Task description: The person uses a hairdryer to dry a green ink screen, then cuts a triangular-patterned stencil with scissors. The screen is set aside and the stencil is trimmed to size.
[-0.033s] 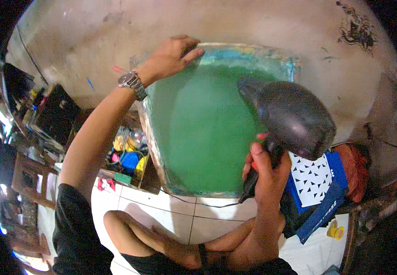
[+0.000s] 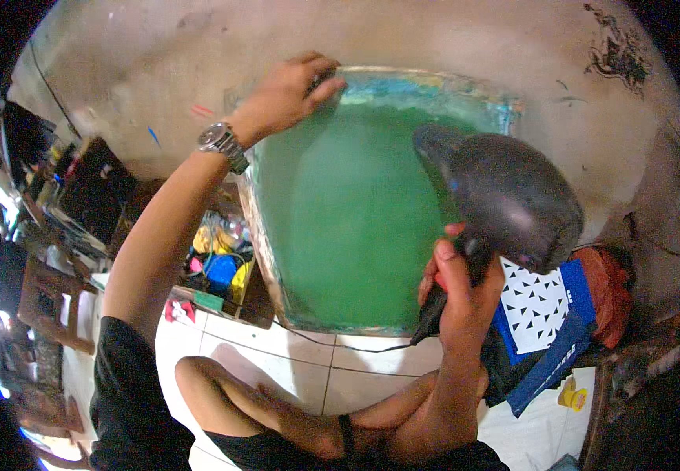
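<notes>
At the left, I saw a brown box (image 2: 258, 304) with colourful things (image 2: 220, 268). Next, the left hand (image 2: 289, 96) (a metal watch (image 2: 220, 141) was on this wrist) had its fingers bent at the top left corner of the green framed panel (image 2: 348, 235); if they gripped it, I could not tell. The right hand (image 2: 465, 279) had fingers closed around a dark hair dryer (image 2: 516, 196), before the panel's right side.
</notes>
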Tool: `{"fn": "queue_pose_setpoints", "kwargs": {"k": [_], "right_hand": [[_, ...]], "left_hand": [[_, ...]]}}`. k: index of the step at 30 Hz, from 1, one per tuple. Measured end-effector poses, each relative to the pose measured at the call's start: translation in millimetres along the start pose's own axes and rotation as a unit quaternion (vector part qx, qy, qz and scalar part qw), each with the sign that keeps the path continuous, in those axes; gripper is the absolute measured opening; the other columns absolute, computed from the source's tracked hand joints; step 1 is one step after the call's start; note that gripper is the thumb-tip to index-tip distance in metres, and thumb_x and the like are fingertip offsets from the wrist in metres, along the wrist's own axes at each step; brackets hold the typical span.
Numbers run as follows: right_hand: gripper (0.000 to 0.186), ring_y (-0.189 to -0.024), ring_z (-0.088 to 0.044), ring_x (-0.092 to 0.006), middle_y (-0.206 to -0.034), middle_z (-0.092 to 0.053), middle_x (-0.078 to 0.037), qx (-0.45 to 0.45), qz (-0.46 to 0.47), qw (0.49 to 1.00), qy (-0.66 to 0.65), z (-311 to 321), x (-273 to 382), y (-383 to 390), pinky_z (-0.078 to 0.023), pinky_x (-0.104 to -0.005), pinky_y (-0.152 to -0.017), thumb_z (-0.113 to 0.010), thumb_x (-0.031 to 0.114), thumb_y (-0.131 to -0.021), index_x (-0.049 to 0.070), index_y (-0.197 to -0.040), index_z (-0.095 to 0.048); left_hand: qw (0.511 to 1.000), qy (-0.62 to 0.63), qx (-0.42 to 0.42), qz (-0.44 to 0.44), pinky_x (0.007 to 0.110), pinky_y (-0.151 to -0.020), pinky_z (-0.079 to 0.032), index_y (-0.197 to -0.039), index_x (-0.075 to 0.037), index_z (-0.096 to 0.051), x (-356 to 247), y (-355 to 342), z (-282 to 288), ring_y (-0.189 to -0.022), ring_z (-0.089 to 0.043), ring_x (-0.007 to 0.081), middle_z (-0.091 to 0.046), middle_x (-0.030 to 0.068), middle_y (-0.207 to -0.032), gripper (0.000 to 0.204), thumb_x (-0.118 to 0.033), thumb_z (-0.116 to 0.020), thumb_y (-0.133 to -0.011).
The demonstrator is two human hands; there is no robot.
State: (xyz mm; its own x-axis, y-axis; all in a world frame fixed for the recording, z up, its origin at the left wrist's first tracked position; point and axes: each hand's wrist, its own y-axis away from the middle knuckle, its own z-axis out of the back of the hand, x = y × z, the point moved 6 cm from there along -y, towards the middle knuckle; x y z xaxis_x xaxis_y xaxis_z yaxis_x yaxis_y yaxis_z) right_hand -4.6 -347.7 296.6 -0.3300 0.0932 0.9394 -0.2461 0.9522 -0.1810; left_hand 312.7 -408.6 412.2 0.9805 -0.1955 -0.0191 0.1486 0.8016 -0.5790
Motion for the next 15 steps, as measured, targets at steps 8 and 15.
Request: {"fn": "queue_pose_setpoints", "kwargs": {"k": [8,15], "right_hand": [[0.035,-0.048,-0.051,-0.0142,-0.067,-0.053,-0.005,0.002,0.012,1.0,0.002,-10,3,-12,-0.042,-0.0279,-0.042,-0.071,0.025,-0.09,0.002,-0.113,-0.058],[0.03,-0.048,-0.051,-0.0142,-0.07,-0.054,-0.006,-0.018,0.016,1.0,0.014,-23,0,-20,-0.042,-0.0278,-0.042,-0.07,0.022,-0.093,0.005,-0.114,-0.058]], "left_hand": [[0.929,-0.043,-0.267,0.253,0.046,-0.108,-0.039,-0.136,0.002,-0.052,29,200,-13,-0.124,-0.051,0.0432,-0.054,0.0271,-0.133,0.045,-0.027,-0.054,-0.103],[0.807,0.287,-0.168,0.488,0.036,-0.097,-0.043,-0.123,0.009,-0.057,48,292,-135,-0.102,-0.054,0.0255,-0.062,0.0198,-0.109,0.076,-0.06,-0.029,-0.106]]}}
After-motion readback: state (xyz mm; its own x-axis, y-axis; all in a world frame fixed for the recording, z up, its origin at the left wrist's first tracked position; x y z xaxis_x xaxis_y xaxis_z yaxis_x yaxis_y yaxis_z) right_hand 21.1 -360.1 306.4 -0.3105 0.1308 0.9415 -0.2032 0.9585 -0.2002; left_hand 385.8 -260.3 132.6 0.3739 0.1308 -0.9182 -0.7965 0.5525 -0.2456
